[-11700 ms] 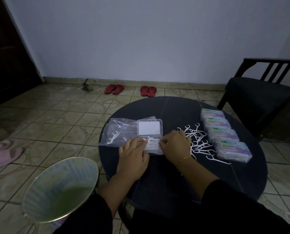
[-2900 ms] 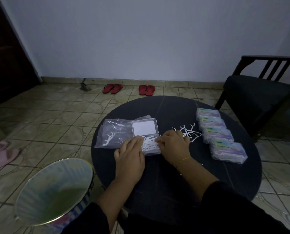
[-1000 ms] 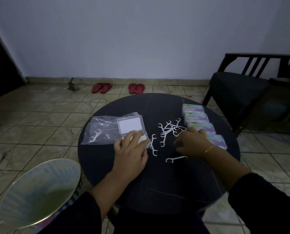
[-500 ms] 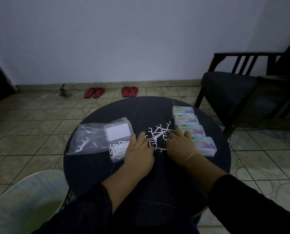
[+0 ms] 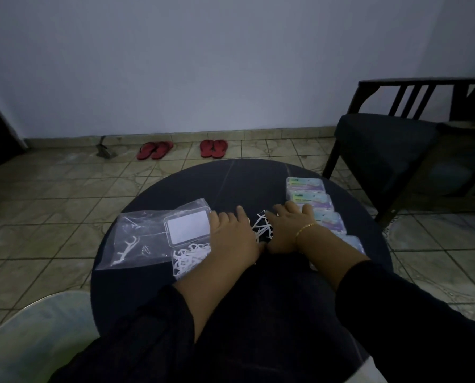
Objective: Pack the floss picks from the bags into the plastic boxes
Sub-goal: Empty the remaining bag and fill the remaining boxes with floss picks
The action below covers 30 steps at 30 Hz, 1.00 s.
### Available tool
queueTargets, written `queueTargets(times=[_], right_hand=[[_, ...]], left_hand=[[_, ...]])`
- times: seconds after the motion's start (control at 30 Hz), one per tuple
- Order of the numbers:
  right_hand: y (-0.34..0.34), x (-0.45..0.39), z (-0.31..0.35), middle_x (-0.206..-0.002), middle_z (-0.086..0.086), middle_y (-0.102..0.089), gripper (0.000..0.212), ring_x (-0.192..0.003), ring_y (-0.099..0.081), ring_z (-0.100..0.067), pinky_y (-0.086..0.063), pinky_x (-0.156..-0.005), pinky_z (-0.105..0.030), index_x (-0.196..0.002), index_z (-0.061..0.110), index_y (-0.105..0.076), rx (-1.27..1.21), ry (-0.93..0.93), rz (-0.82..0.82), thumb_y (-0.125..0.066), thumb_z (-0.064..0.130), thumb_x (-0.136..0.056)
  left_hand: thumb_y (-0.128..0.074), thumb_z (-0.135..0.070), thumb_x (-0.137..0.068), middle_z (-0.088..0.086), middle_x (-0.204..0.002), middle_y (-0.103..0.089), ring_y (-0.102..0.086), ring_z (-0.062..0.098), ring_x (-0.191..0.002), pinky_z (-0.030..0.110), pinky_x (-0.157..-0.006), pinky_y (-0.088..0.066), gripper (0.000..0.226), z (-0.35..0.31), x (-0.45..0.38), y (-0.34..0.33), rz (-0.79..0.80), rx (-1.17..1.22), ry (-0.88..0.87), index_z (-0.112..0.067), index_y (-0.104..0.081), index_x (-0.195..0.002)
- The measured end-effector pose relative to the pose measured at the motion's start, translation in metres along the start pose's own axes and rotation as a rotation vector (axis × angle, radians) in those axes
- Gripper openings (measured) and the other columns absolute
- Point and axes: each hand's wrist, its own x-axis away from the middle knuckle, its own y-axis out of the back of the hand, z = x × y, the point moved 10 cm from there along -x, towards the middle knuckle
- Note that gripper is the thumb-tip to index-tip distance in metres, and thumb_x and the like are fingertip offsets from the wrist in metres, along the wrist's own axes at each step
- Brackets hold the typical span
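Lying flat on the round dark table (image 5: 175,294), fingers extended: left hand (image 5: 232,239) and right hand (image 5: 284,230), gripping nothing.
Flanking loose white plastic floss picks (image 5: 262,226); sitting left, open clear plastic box (image 5: 188,244) part-filled, overlapping clear plastic bag (image 5: 137,239); lining right, closed labelled boxes (image 5: 309,199).

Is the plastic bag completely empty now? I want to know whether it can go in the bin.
No, at least one white floss pick still lies inside the clear plastic bag.

sleeves (image 5: 413,308): long, black — pushed back above both wrists
right wrist: thin gold bracelet (image 5: 305,228) — fine links
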Motion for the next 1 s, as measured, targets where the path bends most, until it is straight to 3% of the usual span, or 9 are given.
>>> queueTargets(times=[0.07,0.13,0.2,0.27,0.4,0.6,0.7,0.83,1.0], right_hand=[[-0.003,-0.006,0.000,-0.156,-0.004,-0.015,0.080,-0.143,-0.007,-0.028,-0.008,-0.110,-0.055,-0.149,0.024,-0.022,0.000,-0.001,0.044,-0.042,0.066,-0.084],[-0.002,-0.011,-0.001,-0.153,-0.003,-0.021,0.072,-0.140,-0.010,-0.028,-0.011,-0.108,-0.055,-0.144,0.026,-0.033,-0.018,0.001,0.041,-0.043,0.064,-0.084],[0.002,-0.015,-0.001,-0.149,-0.002,-0.027,0.064,-0.138,-0.015,-0.027,-0.014,-0.106,-0.053,-0.139,0.025,-0.041,-0.002,0.018,-0.005,-0.044,0.061,-0.086],[0.006,-0.017,-0.001,-0.146,-0.002,-0.032,0.058,-0.135,-0.017,-0.027,-0.017,-0.105,-0.052,-0.135,0.025,-0.046,0.029,0.036,-0.055,-0.045,0.058,-0.088],[0.004,-0.018,-0.006,-0.142,0.000,-0.036,0.054,-0.133,-0.020,-0.026,-0.019,-0.103,-0.051,-0.133,0.024,-0.050,0.031,0.017,-0.062,-0.045,0.057,-0.089],[0.012,-0.014,0.001,-0.132,0.004,-0.046,0.034,-0.125,-0.028,-0.024,-0.023,-0.098,-0.047,-0.118,0.023,-0.061,-0.005,0.024,-0.144,-0.053,0.041,-0.091],[0.013,-0.011,0.005,-0.130,0.003,-0.048,0.032,-0.124,-0.029,-0.023,-0.024,-0.098,-0.045,-0.119,0.020,-0.060,0.020,0.035,-0.161,-0.053,0.034,-0.091],[0.017,-0.003,0.018,-0.127,0.000,-0.050,0.030,-0.122,-0.031,-0.023,-0.025,-0.098,-0.044,-0.118,0.017,-0.059,0.124,0.110,-0.231,-0.051,0.031,-0.092],[0.020,0.009,0.015,-0.127,-0.001,-0.049,0.033,-0.122,-0.031,-0.023,-0.025,-0.098,-0.041,-0.120,0.017,-0.058,0.153,0.113,-0.276,-0.047,0.033,-0.094]], left_hand=[[-0.044,-0.060,-0.088,0.011,-0.136,-0.050,-0.036,0.028,-0.131,0.047,-0.112,-0.002,0.087,-0.002,-0.009,-0.007,0.093,0.045,-0.017,-0.009,-0.011,-0.150],[-0.047,-0.048,-0.090,0.007,-0.125,-0.060,-0.045,0.025,-0.124,0.046,-0.111,-0.004,0.072,-0.005,-0.014,-0.007,0.097,0.067,-0.038,-0.011,-0.022,-0.146],[-0.048,-0.034,-0.090,0.002,-0.107,-0.066,-0.056,0.022,-0.110,0.042,-0.107,-0.013,0.043,-0.009,-0.016,-0.002,0.034,0.118,-0.077,-0.017,-0.043,-0.129],[-0.046,-0.023,-0.089,-0.001,-0.097,-0.068,-0.060,0.019,-0.095,0.037,-0.101,-0.021,0.024,-0.010,-0.016,0.001,0.006,0.193,-0.111,-0.020,-0.051,-0.112],[-0.050,-0.013,-0.088,0.001,-0.104,-0.067,-0.059,0.021,-0.098,0.032,-0.096,-0.025,0.025,-0.010,-0.017,0.002,0.016,0.219,-0.127,-0.020,-0.055,-0.111],[-0.050,-0.035,-0.091,0.001,-0.109,-0.060,-0.054,0.020,-0.107,0.037,-0.103,-0.019,0.018,-0.002,-0.011,-0.002,0.081,0.019,-0.058,-0.022,-0.060,-0.099],[-0.054,-0.032,-0.089,-0.001,-0.108,-0.061,-0.048,0.020,-0.112,0.038,-0.104,-0.016,0.008,0.003,-0.009,-0.002,0.131,-0.043,-0.017,-0.024,-0.053,-0.085],[-0.054,-0.028,-0.089,-0.002,-0.107,-0.062,-0.043,0.021,-0.117,0.040,-0.109,-0.012,0.008,0.006,-0.007,0.001,0.158,-0.037,0.020,-0.025,-0.050,-0.082],[-0.056,-0.042,-0.089,-0.002,-0.112,-0.061,-0.045,0.022,-0.120,0.042,-0.110,-0.008,0.016,0.006,-0.005,-0.001,0.218,-0.012,0.035,-0.027,-0.052,-0.087]])
